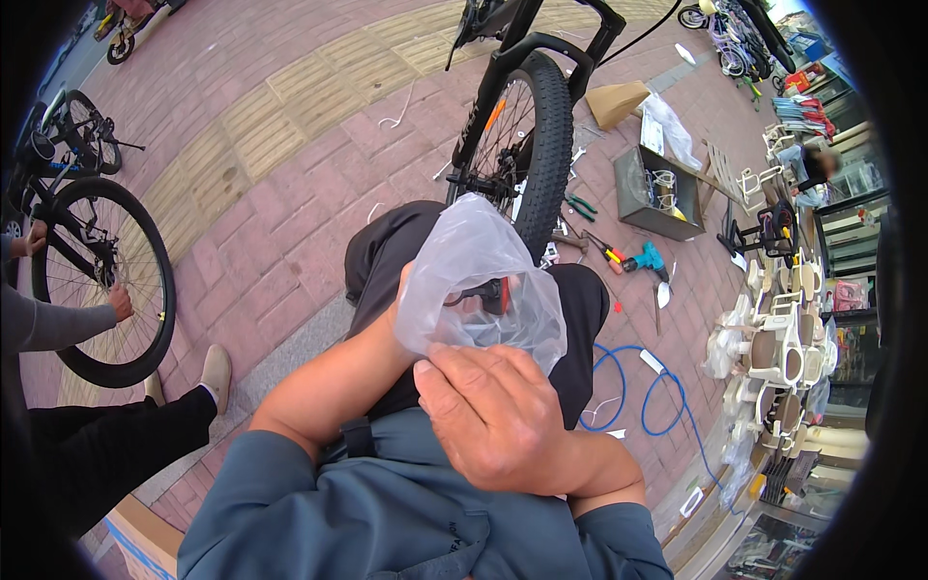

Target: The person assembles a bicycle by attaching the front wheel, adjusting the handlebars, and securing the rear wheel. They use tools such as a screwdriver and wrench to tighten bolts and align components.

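Note:
In front of my lap is a clear, milky plastic bag (474,237), its mouth facing me. Inside lie small parts, among them a red and black piece (498,296); the plastic blurs the rest. My right hand (495,411) pinches the bag's near rim between thumb and fingers. Most of my left hand (403,282) is behind the bag's left side, touching it, with its fingers hidden. Just past the bag stands a black bicycle fork with a knobby front wheel (549,145), close to my knees.
Right of the wheel lie green-handled pliers (582,207), a teal power tool (646,259), screwdrivers and a grey metal box (661,198). A blue hose (671,382) curls nearby. At left, another person's hand (120,302) touches a bicycle wheel (166,290). White child seats (781,333) line the right.

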